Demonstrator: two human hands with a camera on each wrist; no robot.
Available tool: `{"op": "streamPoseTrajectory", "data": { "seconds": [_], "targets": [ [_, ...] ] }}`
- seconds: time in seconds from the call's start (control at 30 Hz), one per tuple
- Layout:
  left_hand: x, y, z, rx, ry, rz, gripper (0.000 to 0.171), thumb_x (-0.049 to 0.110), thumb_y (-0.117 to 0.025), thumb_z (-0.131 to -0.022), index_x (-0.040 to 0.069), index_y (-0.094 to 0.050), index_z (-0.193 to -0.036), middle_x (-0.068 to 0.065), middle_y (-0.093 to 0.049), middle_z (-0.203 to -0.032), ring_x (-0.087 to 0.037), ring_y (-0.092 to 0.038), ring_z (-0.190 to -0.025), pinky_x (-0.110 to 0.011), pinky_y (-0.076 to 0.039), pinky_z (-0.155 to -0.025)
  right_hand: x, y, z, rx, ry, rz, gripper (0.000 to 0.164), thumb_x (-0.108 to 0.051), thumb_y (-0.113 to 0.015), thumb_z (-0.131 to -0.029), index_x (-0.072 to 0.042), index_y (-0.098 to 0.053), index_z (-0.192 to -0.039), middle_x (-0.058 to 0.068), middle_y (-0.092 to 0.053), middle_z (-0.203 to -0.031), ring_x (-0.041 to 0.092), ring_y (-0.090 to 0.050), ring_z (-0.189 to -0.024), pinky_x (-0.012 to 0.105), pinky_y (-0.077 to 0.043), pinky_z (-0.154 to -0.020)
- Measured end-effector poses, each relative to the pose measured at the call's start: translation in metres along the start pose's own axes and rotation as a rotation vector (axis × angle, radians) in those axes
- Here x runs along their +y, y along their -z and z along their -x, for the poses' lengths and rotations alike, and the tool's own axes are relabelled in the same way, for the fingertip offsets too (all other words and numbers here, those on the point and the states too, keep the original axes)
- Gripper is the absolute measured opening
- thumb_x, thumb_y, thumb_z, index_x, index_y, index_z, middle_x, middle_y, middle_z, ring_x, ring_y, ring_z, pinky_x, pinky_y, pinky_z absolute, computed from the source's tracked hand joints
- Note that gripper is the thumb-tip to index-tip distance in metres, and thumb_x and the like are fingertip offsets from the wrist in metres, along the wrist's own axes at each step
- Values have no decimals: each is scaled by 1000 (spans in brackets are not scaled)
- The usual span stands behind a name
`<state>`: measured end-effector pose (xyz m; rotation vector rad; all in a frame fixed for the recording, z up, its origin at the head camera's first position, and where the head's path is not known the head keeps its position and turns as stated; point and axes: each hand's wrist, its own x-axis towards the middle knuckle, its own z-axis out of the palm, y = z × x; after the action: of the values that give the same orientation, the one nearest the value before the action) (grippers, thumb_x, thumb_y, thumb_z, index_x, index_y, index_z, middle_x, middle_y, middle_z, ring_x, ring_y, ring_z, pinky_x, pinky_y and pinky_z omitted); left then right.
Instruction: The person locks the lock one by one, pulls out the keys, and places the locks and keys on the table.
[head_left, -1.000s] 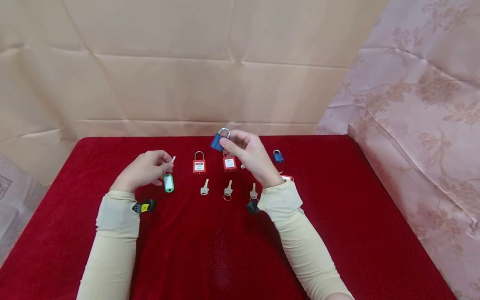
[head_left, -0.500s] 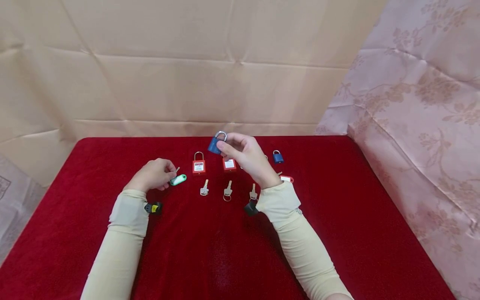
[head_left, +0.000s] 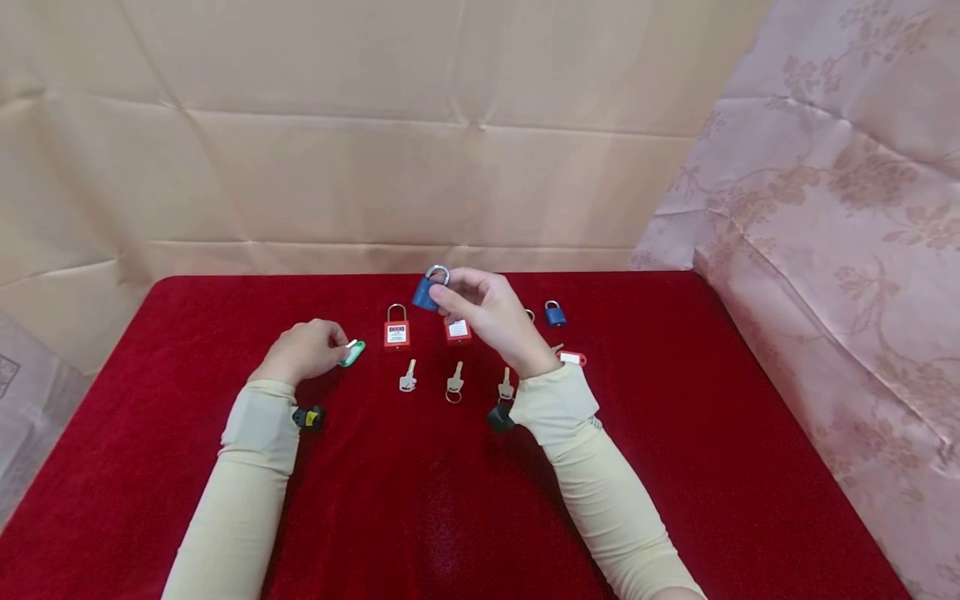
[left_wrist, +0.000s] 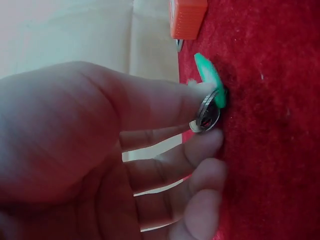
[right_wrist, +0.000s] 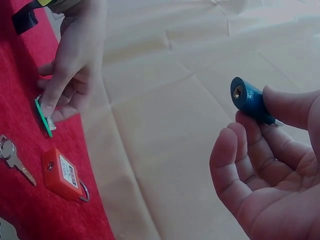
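Observation:
My right hand (head_left: 497, 312) pinches a small blue padlock (head_left: 425, 293) between thumb and fingers, raised above the back of the table. In the right wrist view, the keyhole end of that blue padlock (right_wrist: 242, 94) faces left. My left hand (head_left: 303, 350) is low over the red cloth at the left and pinches a key with a green tag (head_left: 352, 352). The left wrist view shows its metal ring (left_wrist: 206, 114) by the thumb tip; most of the key is hidden there. Just right of this hand lies a red padlock (head_left: 397, 333).
Another red padlock (head_left: 457, 331) lies partly behind my right hand. A second blue padlock (head_left: 555, 314) and a red tag (head_left: 573, 358) are farther right. In front is a row of keys: one key (head_left: 407, 377), a middle key (head_left: 454, 382) and a right key (head_left: 506, 385).
My left hand has moved right and down toward the cloth; the green tag, hanging before, now tilts up beside the fingers. My right hand has shifted slightly left and down with the blue padlock.

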<state>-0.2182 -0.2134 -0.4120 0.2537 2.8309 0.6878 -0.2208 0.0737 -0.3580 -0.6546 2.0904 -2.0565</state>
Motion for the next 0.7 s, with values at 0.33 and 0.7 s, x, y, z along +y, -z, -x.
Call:
{"op": "streamPoseTrajectory", "data": {
  "seconds": [0.33, 0.7],
  "targets": [
    [4, 0, -1, -70, 31, 7, 36, 24, -73, -91, -5, -67, -111, -19, -68, -100, -31, -60, -88, -48, -50, -78, 6, -7, -5, -36, -53, 9, 21, -11, -68, -97, 3, -67, -114, 8, -69, -88, 19, -64, -77, 34, -58, -75],
    [4, 11, 3, 45, 16, 119, 37, 21, -71, -93, -5, -64, -119, -23, -67, -109, -35, -63, -94, -51, -52, -83, 35, -35, -48, -145, -219, 44, 26, -17, -69, -98, 1, -68, -116, 22, -68, -97, 26, -65, -75, 29, -56, -62]
  ]
}}
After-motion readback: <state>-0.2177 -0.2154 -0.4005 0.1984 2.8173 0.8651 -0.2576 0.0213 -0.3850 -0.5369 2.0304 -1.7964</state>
